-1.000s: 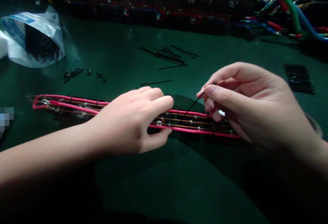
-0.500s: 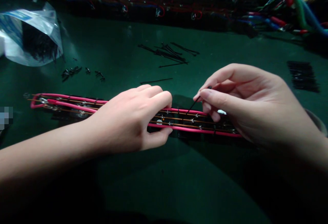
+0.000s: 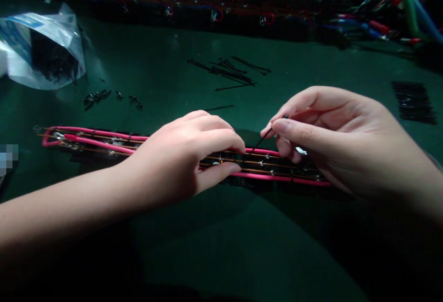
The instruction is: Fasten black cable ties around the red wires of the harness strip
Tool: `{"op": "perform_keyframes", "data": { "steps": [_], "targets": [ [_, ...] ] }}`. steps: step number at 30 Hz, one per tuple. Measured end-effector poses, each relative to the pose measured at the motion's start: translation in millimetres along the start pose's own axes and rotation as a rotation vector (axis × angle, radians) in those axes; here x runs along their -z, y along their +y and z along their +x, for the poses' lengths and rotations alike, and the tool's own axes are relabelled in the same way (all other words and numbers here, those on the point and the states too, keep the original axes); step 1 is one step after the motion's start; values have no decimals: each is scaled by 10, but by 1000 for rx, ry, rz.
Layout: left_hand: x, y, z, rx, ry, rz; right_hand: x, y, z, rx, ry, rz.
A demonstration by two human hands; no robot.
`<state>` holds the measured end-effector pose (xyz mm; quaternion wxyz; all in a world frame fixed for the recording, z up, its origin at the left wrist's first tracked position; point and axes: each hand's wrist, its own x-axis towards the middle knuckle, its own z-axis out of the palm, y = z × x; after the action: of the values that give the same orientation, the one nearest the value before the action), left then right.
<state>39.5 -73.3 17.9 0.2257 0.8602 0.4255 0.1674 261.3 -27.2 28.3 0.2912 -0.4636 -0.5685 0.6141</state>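
A long, narrow assembly with pink-red cables point(image 3: 100, 143) and thin brown rods lies across the green surface. My left hand point(image 3: 194, 150) rests over its middle, thumb on the near side and fingers on the far side, gripping across it. To the right, my right hand point(image 3: 321, 131) pinches a thin black cable tie point(image 3: 258, 144) between thumb and index finger. The tie slants down to the left, its lower end among the rods near my left fingertips.
Loose black ties point(image 3: 228, 71) lie beyond the assembly. Short black pieces point(image 3: 97, 97) and an open plastic bag point(image 3: 44, 48) are at the left. A dark bundle point(image 3: 414, 102) sits at the right. Wired equipment point(image 3: 214, 7) spans the back.
My left hand has shifted right along the assembly, its index finger and thumb now nearer the tie. The assembly has moved very slightly right. My right hand still pinches the tie.
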Motion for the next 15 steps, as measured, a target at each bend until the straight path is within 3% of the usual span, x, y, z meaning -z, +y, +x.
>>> {"op": "perform_keyframes", "data": {
  "steps": [8,15],
  "targets": [
    [16,66,26,42,62,-96,4,20,0,8,-17,24],
    [147,79,76,400,220,-370,10,9,5,5,2,14]
  ]
}}
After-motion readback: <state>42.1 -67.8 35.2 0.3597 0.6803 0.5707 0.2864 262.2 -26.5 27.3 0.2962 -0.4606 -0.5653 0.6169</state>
